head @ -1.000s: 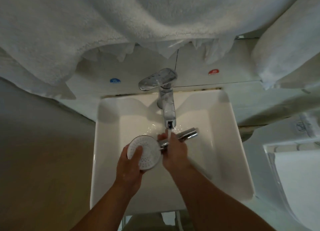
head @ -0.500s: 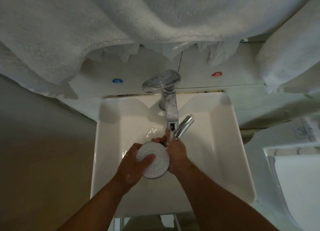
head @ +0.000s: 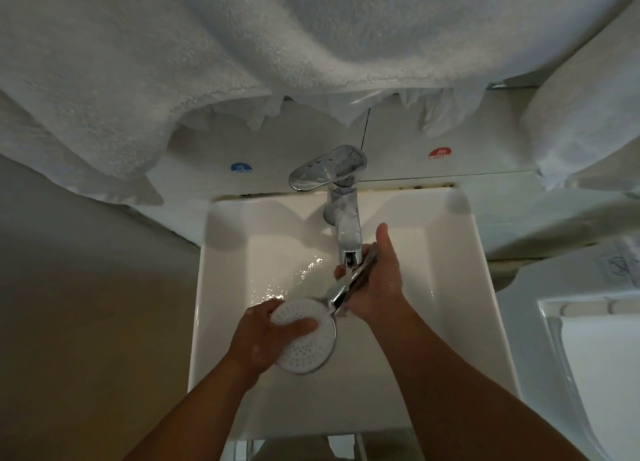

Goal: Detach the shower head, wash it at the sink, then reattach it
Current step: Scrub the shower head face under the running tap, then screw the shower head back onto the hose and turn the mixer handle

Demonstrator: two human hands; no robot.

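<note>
Since the earlier frames, the round white-faced chrome shower head [head: 306,337] has been swung so that its handle, formerly pointing right, now runs up and to the right toward the spout, and the right hand has been slid further up that handle.

At the left, the left hand [head: 266,337] is clenched around the disc, with the thumb laid across the perforated face and the fingers hidden behind it. The disc is held low over the near middle of the white square ceramic sink [head: 221,287]. From there the long axis of the head rises diagonally to the chrome handle [head: 346,284], which is grasped by the right hand [head: 375,284] just beside the chrome single-lever tap [head: 343,197]; the thumb is stuck out upward. The far end of the handle is covered by that hand. Water appears to be running, since the basin floor left of the spout is rippled and wet. The face lies nearer the left hand, so scrubbing is judged to fall to that thumb while the right hand steadies.

Behind the sink, a white tiled wall carries a blue sticker [head: 241,167] and a red sticker [head: 440,152]. White towels [head: 207,62] hang overhead. Washing seems under way; reattachment remains.
</note>
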